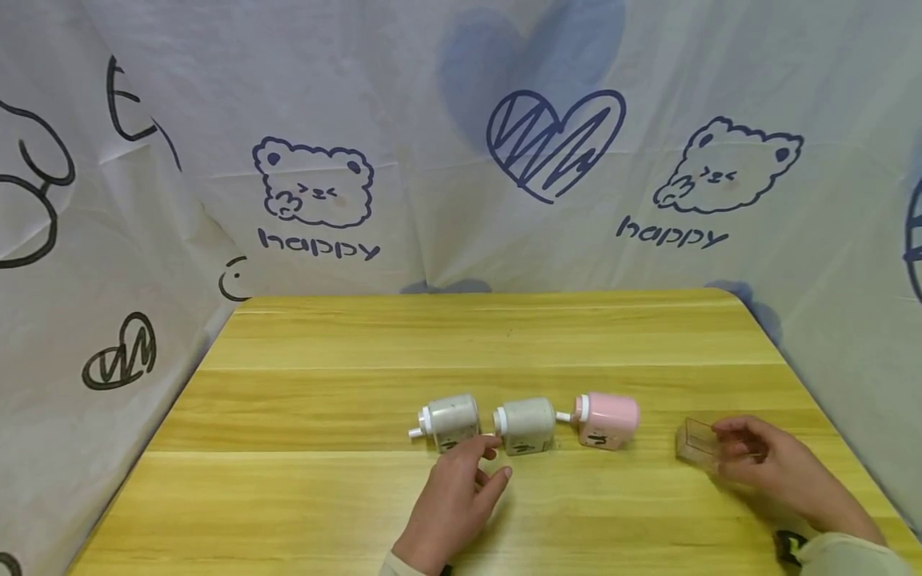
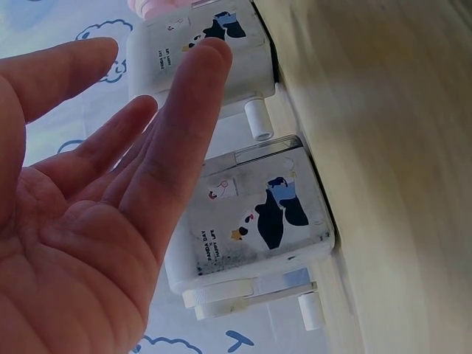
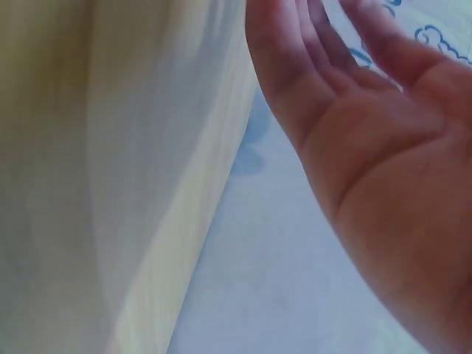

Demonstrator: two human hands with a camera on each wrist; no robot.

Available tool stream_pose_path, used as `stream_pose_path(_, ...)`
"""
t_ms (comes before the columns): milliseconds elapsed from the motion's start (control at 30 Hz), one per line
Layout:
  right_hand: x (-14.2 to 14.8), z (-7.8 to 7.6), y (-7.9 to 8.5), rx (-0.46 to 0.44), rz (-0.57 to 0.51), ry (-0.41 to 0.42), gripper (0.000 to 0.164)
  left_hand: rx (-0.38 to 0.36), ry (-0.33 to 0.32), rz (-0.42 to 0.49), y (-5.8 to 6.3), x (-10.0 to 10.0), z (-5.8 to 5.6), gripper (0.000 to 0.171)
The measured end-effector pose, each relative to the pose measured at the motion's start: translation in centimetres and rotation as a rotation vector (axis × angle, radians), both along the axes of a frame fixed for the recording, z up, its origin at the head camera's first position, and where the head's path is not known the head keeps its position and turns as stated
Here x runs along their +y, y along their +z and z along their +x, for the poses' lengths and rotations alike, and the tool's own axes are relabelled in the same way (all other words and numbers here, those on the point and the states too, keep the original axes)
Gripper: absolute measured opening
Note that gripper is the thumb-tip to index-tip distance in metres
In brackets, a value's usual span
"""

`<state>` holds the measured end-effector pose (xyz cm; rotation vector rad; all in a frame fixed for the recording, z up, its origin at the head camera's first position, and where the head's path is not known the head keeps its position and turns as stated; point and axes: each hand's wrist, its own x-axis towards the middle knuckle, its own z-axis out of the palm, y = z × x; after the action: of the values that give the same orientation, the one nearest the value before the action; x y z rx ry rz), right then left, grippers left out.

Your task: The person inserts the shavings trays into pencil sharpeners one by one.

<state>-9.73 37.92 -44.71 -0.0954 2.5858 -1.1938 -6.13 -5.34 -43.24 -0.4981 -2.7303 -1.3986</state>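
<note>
Three hand-crank pencil sharpeners lie in a row on the table: a grey-white one point(image 1: 455, 416) at left, another grey-white one point(image 1: 529, 424) in the middle, and a pink one point(image 1: 611, 416) at right. Panda prints show on both pale sharpeners in the left wrist view. My left hand point(image 1: 457, 496), fingers extended and apart, is in front of the gap between the two pale ones; contact cannot be told. Farther right, my right hand point(image 1: 771, 464) pinches the right end of a small clear plastic box point(image 1: 695, 444). That box is not visible in the right wrist view.
The wood-grain table point(image 1: 288, 496) has rounded far corners. White cloth point(image 1: 432, 160) with drawn hearts and bears hangs behind it and at both sides. Its right edge runs close to my right arm.
</note>
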Motion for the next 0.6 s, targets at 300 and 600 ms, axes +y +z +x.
stream_pose_path(300, -2.4, 0.1, -0.1, -0.143, -0.364, 0.238, 0.046, 0.015, -0.008, -0.006, -0.1, 0.1, -0.1, 0.031)
stream_pose_path(600, -5.9, 0.5, 0.5, -0.165, -0.392, 0.382, 0.045, -0.014, -0.015, -0.036, -0.1, 0.5, -0.1, 0.032)
